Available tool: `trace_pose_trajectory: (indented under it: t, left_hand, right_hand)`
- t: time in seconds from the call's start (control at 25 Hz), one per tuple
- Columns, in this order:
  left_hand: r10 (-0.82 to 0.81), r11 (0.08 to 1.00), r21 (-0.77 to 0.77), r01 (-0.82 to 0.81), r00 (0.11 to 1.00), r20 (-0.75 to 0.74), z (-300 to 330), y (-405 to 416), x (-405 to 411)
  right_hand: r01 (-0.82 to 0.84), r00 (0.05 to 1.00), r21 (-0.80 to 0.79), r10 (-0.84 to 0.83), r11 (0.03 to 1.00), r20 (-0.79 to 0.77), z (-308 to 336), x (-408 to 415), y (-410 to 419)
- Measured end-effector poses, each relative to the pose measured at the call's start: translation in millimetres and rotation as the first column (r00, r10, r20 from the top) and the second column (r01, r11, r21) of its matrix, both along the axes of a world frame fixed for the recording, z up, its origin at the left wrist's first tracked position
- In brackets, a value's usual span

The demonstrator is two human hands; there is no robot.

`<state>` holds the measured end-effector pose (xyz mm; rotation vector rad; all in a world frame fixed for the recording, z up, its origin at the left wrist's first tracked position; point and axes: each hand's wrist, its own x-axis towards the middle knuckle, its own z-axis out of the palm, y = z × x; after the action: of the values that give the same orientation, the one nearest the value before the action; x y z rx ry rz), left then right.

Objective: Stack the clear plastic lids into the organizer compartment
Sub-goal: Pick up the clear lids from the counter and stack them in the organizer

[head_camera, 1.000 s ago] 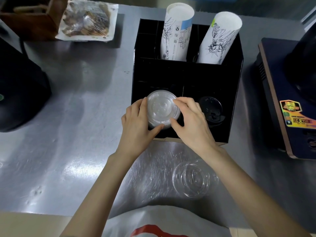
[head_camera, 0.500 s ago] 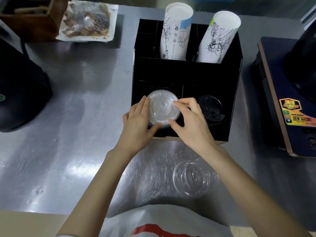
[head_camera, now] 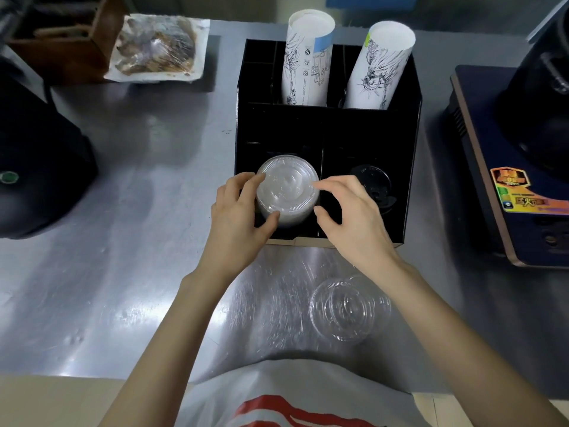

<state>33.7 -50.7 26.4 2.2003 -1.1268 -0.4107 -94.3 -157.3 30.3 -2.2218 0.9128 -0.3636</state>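
Observation:
A stack of clear plastic lids (head_camera: 288, 186) stands in the front left compartment of the black organizer (head_camera: 308, 127). My left hand (head_camera: 237, 217) grips the stack's left side, thumb low on its front. On the right side, my right hand (head_camera: 354, 217) pinches it with a fingertip on the top rim and the thumb against the wall. A few more clear lids (head_camera: 345, 306) lie overlapping on the steel table near my right forearm.
Black lids (head_camera: 372, 183) fill the front right compartment. Two stacks of printed paper cups (head_camera: 308, 57) (head_camera: 378, 66) stand in the back compartments. A dark appliance (head_camera: 508, 180) sits on the right, a black machine (head_camera: 37, 167) on the left, and a wrapped food tray (head_camera: 157, 50) at the back left.
Both hands have pushed the lid stack a little farther back and down into the front left compartment. The loose lids on the table have not moved.

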Motion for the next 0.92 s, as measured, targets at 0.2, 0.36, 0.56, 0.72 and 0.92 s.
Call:
trace_pose_trajectory:
  t: [0.2,0.36,0.56,0.72,0.92]
  left_hand:
    - [-0.012,0.998,-0.061,0.012,1.0,-0.002,6,13,-16]
    - [-0.083,0.996,-0.045,0.082,0.996,-0.029,0,20,-33]
    - [-0.169,0.983,0.065,0.173,0.983,-0.071,-18,27,-56]
    - [-0.217,0.958,0.163,0.238,0.967,-0.133,-34,33,-71]
    - [-0.223,0.922,0.293,0.253,0.966,-0.134,-47,36,-85]
  right_hand:
    - [0.023,1.0,0.042,-0.024,0.999,0.013,-3,-25,9]
    - [0.05,0.999,0.065,-0.05,0.997,-0.002,-8,-46,18]
    - [0.127,0.986,0.086,-0.116,0.988,-0.123,-20,-75,29]
    - [0.205,0.948,0.109,-0.17,0.973,-0.271,-31,-95,38]
    - [0.248,0.886,0.145,-0.164,0.958,-0.435,-42,-105,47]
